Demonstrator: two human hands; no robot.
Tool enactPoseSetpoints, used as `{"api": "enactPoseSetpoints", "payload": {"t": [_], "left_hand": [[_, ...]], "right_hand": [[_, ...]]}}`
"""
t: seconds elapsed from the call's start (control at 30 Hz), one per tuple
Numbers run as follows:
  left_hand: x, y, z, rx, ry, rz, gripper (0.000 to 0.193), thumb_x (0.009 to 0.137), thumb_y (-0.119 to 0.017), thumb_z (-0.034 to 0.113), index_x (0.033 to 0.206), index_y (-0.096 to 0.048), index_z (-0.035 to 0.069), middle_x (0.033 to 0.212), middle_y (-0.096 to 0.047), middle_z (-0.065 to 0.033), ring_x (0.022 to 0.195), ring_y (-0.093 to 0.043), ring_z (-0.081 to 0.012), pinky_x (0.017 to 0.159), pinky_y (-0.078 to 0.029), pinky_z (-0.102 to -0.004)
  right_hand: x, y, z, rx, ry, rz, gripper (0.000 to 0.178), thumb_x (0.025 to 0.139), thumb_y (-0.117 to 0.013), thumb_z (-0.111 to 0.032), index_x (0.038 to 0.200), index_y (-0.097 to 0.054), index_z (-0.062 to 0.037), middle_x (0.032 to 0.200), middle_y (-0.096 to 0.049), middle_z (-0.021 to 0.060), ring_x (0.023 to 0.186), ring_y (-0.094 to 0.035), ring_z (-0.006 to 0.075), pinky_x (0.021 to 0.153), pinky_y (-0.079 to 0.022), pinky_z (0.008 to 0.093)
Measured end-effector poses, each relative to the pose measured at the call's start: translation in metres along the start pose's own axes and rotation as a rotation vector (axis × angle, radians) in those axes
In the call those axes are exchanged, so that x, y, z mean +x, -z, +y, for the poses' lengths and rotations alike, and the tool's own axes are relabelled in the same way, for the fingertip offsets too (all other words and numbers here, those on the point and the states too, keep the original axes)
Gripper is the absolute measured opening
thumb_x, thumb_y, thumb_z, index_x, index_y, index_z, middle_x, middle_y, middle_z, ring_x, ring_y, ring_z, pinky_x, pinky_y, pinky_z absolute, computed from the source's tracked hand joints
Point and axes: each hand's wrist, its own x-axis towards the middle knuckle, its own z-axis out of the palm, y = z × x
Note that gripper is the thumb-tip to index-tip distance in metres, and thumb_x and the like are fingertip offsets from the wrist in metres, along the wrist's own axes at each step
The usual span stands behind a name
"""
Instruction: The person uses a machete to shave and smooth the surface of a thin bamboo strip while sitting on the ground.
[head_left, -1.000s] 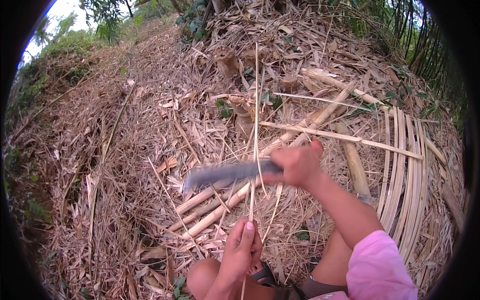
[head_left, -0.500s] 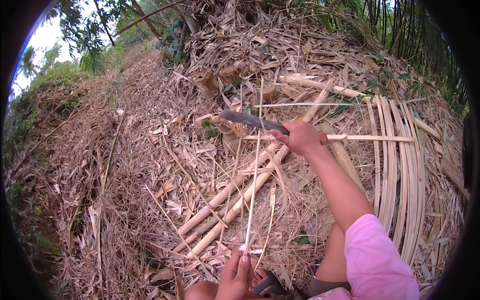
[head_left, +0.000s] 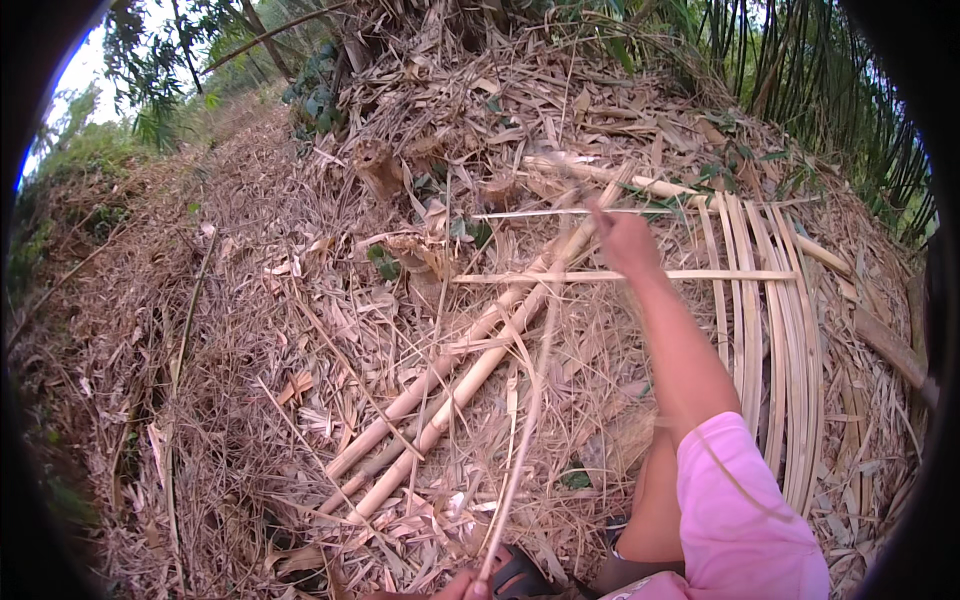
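At the lower edge, my left hand point(head_left: 462, 586) is only partly in view, its fingers pinched round the end of a thin bamboo strip point(head_left: 535, 400). The strip rises from there in a slight bend, its upper part smeared by motion. Farther up, my right hand point(head_left: 628, 245) is closed on a machete point(head_left: 577, 186) whose dark blade is badly blurred, pointing up and away. Whether the blade touches the strip cannot be told. Below the right hand, a flat bamboo slat point(head_left: 620, 276) lies crosswise on the litter.
Split bamboo slats point(head_left: 775, 350) lie side by side at the right. Bamboo poles point(head_left: 440, 420) slant across the middle, another pole point(head_left: 660, 187) behind. Cut stumps point(head_left: 377, 168) stand at the back. Dry leaves cover the sloping ground; bamboo stems point(head_left: 800, 80) grow at the far right.
My right hand has moved up and slightly right with the machete, whose blade has swung upward. The left hand has dropped toward the lower edge, and the strip now leans right and bends.
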Motion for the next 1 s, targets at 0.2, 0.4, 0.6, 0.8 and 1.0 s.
{"api": "enactPoseSetpoints", "payload": {"t": [0.2, 0.4, 0.6, 0.8, 1.0], "left_hand": [[0.013, -0.013, 0.004, -0.402, 0.039, 0.080, 0.019, 0.104, -0.048, 0.026, 0.110, -0.056, 0.009, 0.065, -0.043, 0.0046, 0.054, -0.037, -0.0043, 0.047, -0.028, -0.0201], [0.061, -0.006, 0.066, -0.461, 0.006, 0.108, 0.022, 0.105, -0.042, 0.028, 0.100, -0.046, 0.007, 0.058, -0.039, -0.0005, 0.039, -0.032, -0.0075, 0.035, -0.027, -0.0226], [0.107, 0.002, 0.075, -0.589, -0.064, 0.118, 0.024, 0.106, -0.040, 0.031, 0.103, -0.047, 0.008, 0.060, -0.042, -0.0025, 0.038, -0.032, -0.0085, 0.035, -0.028, -0.0230], [0.115, 0.008, 0.064, -0.713, -0.112, 0.152, 0.027, 0.106, -0.038, 0.033, 0.105, -0.045, 0.008, 0.071, -0.047, -0.0031, 0.042, -0.036, -0.0076, 0.037, -0.030, -0.0224], [0.114, 0.014, 0.060, -0.665, -0.079, 0.212, 0.013, 0.096, -0.042, 0.009, 0.084, -0.046, 0.006, 0.059, -0.041, -0.0014, 0.041, -0.032, -0.0082, 0.037, -0.025, -0.0247]], "right_hand": [[0.019, 0.018, 0.034, 0.369, -0.452, 0.065, 0.084, 0.088, -0.030, -0.079, 0.067, -0.056, -0.0025, 0.061, -0.058, 0.0126, 0.058, -0.061, 0.0264, 0.054, -0.049, 0.0426], [-0.016, 0.009, -0.032, 1.470, -0.838, -0.612, 0.068, 0.087, -0.029, -0.081, 0.063, -0.030, -0.0173, 0.052, -0.027, -0.0050, 0.041, -0.029, 0.0113, 0.040, -0.032, 0.0286], [-0.097, -0.001, -0.111, 1.062, -0.572, -0.627, 0.072, 0.087, -0.036, -0.080, 0.059, -0.038, -0.0135, 0.048, -0.034, -0.0024, 0.041, -0.038, 0.0106, 0.040, -0.036, 0.0319], [-0.159, 0.005, -0.138, 0.320, 0.739, -0.532, 0.074, 0.084, -0.048, -0.076, 0.072, -0.062, -0.0048, 0.060, -0.060, 0.0116, 0.050, -0.062, 0.0273, 0.048, -0.050, 0.0397], [-0.201, 0.005, -0.140, 0.357, 1.023, -0.496, 0.072, 0.081, -0.052, -0.076, 0.068, -0.061, -0.0064, 0.057, -0.061, 0.0092, 0.051, -0.065, 0.0277, 0.049, -0.052, 0.0387]]}}
